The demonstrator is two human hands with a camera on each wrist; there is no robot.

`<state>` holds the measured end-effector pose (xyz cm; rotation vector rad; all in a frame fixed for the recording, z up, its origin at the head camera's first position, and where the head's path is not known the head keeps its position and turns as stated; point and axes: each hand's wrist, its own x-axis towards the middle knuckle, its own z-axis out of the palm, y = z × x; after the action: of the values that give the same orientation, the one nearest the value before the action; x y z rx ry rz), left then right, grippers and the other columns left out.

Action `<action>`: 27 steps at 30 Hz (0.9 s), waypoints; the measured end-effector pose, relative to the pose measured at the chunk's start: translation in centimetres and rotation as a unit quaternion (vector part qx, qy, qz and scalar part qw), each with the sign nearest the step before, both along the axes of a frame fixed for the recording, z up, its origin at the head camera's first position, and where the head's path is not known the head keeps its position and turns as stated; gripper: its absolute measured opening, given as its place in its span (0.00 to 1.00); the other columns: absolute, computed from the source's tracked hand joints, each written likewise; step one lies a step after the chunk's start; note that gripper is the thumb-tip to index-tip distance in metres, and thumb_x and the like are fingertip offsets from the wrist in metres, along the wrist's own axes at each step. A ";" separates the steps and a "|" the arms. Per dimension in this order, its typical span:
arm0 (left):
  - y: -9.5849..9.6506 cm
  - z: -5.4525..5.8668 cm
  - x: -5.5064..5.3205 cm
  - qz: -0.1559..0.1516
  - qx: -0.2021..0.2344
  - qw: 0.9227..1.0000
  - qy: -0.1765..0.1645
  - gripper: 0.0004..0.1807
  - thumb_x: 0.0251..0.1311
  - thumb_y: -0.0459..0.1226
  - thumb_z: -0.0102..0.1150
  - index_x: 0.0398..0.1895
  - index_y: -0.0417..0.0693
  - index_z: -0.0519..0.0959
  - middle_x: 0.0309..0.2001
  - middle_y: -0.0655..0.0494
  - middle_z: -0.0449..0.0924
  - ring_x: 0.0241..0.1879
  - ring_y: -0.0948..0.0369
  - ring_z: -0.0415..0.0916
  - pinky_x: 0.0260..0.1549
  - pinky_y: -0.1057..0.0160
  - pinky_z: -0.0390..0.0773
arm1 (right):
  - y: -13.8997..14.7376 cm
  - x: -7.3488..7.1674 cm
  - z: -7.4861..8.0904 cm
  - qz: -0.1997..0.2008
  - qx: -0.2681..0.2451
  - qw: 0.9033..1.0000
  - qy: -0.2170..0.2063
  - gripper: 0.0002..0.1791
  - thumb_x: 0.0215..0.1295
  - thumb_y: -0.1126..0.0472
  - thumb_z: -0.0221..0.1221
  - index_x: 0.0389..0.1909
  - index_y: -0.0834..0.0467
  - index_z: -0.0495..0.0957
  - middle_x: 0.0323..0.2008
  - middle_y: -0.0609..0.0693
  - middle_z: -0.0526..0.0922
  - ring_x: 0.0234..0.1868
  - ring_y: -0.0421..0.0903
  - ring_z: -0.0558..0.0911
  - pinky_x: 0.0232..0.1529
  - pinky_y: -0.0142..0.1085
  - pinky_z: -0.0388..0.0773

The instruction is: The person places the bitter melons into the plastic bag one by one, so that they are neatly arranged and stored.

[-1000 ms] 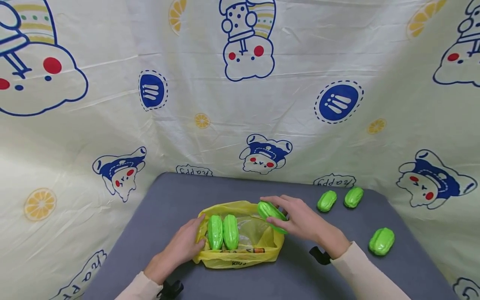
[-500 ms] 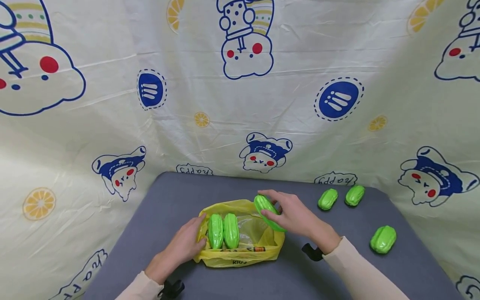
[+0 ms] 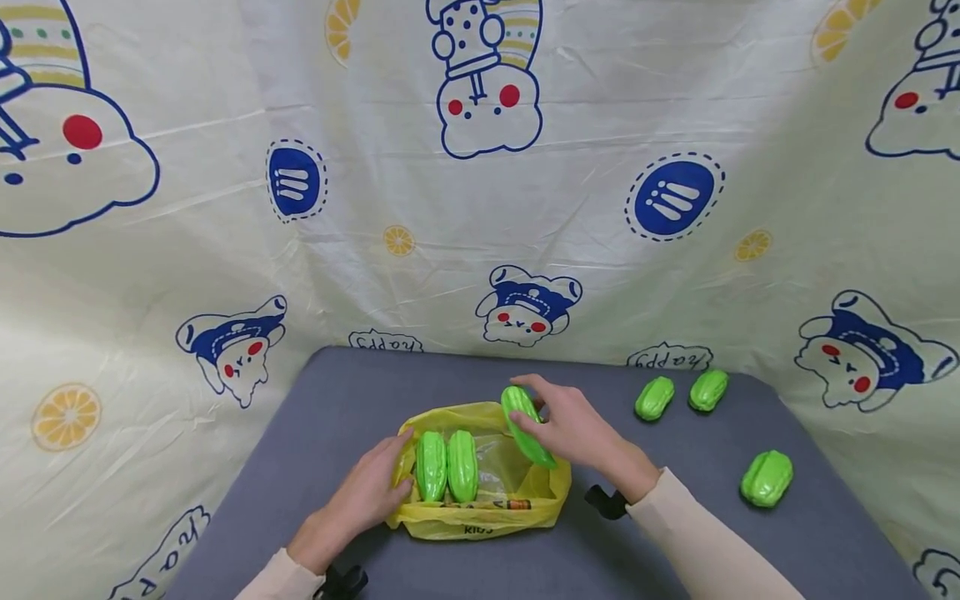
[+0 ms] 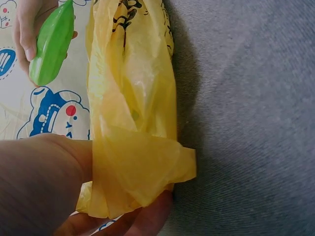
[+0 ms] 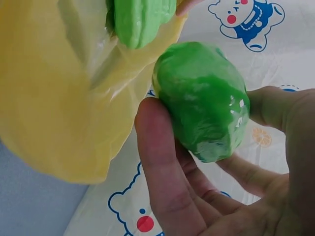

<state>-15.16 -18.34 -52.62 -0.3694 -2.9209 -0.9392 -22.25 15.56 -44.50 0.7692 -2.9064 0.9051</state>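
As I judge it, the work is about half done. Inside the yellow bag (image 3: pixel 517 523), near its left end, one green gourd (image 3: pixel 431 467) and its twin (image 3: pixel 462 467) lie side by side. My right hand (image 3: pixel 573 421) has thumb and fingers closed around the held gourd (image 3: pixel 534 446), which leans above the right end of the opening; I cannot tell if its lower end touches the rim. My left hand (image 3: pixel 366 483) grips the left edge of the bag, with the film between thumb and fingers. Three are left on the grey table (image 3: pixel 315 417), to the right: two at the back, a far gourd (image 3: pixel 655 398) and its neighbour (image 3: pixel 708 391), and a nearer gourd (image 3: pixel 767 479).

Compared with one second ago, my right hand is a little more to the left, and the held gourd stands steeper, farther over the opening. My left hand and the packed pair stay where they were.
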 end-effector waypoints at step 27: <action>0.2 0.2 -0.2 0.000 -0.008 1.000 -0.015 0.44 0.70 0.29 0.74 0.89 0.36 0.70 0.78 0.33 0.80 0.76 0.34 0.81 0.73 0.33 0.84 | -3.2 0.6 -1.4 -0.021 -0.040 0.989 -0.139 0.32 0.85 0.50 0.70 0.80 0.60 0.77 0.45 0.57 0.94 0.24 0.48 0.91 0.30 0.45 0.92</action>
<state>-15.33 -18.15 -52.39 -0.3601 -2.9577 -0.9313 -21.69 12.38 -45.85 0.6198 -3.0797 1.2081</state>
